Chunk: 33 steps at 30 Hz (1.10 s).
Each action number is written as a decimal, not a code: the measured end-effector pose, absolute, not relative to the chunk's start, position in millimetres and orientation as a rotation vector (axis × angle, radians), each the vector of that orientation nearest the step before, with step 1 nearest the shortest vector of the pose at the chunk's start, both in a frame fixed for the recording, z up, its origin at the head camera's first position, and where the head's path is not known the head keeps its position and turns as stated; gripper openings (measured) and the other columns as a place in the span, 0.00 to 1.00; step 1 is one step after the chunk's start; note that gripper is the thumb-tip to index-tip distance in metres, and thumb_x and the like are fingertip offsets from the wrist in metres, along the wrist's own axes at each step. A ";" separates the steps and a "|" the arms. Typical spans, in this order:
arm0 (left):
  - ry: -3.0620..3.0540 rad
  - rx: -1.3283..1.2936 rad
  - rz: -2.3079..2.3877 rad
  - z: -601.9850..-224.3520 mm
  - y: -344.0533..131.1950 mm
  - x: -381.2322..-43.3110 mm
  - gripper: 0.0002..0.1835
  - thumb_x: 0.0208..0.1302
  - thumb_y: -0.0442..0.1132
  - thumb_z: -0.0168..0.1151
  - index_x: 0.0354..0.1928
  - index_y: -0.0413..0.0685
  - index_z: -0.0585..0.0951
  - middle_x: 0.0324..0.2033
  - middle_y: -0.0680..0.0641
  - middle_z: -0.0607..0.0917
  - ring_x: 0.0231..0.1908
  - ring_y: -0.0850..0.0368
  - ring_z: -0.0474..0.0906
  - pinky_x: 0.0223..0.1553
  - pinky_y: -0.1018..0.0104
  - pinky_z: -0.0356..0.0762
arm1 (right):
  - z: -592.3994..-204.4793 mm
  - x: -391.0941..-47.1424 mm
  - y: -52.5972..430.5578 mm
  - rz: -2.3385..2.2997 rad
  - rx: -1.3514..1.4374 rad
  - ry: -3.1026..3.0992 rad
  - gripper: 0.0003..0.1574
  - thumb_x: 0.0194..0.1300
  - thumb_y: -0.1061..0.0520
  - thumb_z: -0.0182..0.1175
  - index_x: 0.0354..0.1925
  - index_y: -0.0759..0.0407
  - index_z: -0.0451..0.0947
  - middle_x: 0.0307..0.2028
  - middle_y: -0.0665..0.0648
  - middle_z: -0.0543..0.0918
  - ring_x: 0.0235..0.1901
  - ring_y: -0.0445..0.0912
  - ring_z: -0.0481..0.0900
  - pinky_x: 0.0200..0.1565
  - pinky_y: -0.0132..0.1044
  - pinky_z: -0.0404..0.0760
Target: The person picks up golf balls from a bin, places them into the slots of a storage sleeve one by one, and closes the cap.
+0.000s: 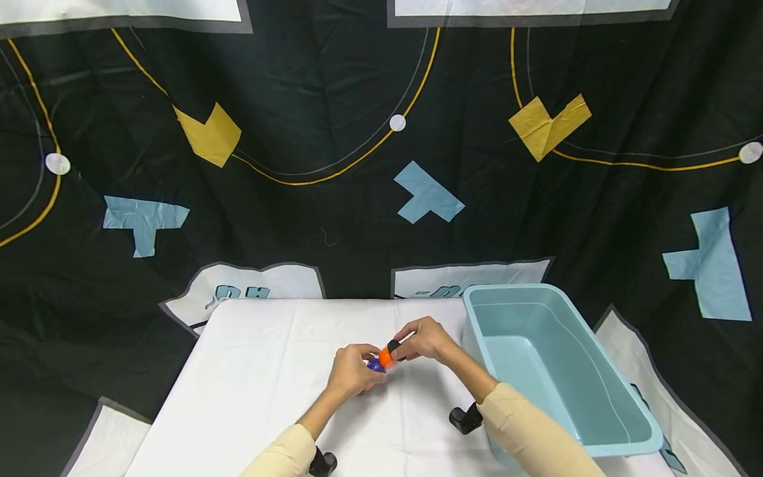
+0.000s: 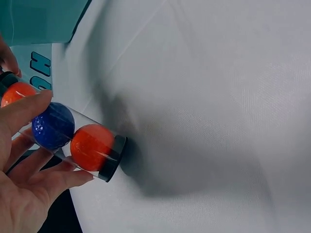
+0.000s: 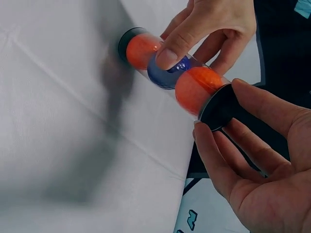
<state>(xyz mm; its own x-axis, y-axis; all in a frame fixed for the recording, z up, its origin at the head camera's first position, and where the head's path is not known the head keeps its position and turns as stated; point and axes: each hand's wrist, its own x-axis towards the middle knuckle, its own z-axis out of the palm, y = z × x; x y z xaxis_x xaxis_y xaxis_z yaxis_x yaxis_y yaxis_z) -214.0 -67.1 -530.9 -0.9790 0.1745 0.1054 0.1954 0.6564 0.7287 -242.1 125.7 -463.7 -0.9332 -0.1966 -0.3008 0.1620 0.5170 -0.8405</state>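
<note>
A clear tube (image 2: 81, 116) with black end caps holds two orange balls and a blue ball (image 2: 53, 126) between them. My left hand (image 1: 350, 371) grips the tube round its middle, thumb across the blue ball. At the tube's other end, my right hand (image 1: 424, 341) pinches the black cap (image 3: 218, 108) between thumb and fingers. The cap sits against the orange ball (image 3: 198, 90) beside it; whether it is loose I cannot tell. Both hands hold the tube tilted above the white table.
A light blue plastic tub (image 1: 477, 331) stands on the right of the white table (image 1: 250, 391), close to my right forearm. Behind the table hangs a black cloth (image 1: 334, 245) with taped shapes and yellow cords.
</note>
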 end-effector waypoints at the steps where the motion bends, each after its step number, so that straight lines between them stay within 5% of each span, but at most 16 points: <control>1: -2.838 -0.315 -1.256 -531.7 -67.6 -214.1 0.24 0.39 0.38 0.85 0.42 0.45 0.89 0.37 0.41 0.91 0.42 0.41 0.88 0.43 0.50 0.84 | -464.0 -242.3 125.5 -1.392 -0.022 2.399 0.19 0.47 0.63 0.78 0.40 0.66 0.88 0.35 0.60 0.87 0.30 0.50 0.89 0.42 0.45 0.88; 33: -2.808 -0.283 -1.350 -533.9 -69.1 -214.4 0.25 0.36 0.39 0.87 0.41 0.44 0.89 0.36 0.43 0.92 0.39 0.46 0.88 0.40 0.55 0.85 | -467.1 -241.8 121.3 -1.355 0.022 2.452 0.21 0.44 0.60 0.82 0.39 0.63 0.88 0.34 0.59 0.87 0.26 0.48 0.88 0.39 0.42 0.88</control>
<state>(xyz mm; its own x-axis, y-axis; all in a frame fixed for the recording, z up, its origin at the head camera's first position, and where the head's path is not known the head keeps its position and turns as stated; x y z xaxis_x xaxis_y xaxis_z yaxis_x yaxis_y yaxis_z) -214.4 -69.1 -533.9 -0.9835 0.1571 0.0896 0.1682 0.6115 0.7732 -241.8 121.3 -467.1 -0.9427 -0.1476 -0.2992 0.1747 0.5456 -0.8196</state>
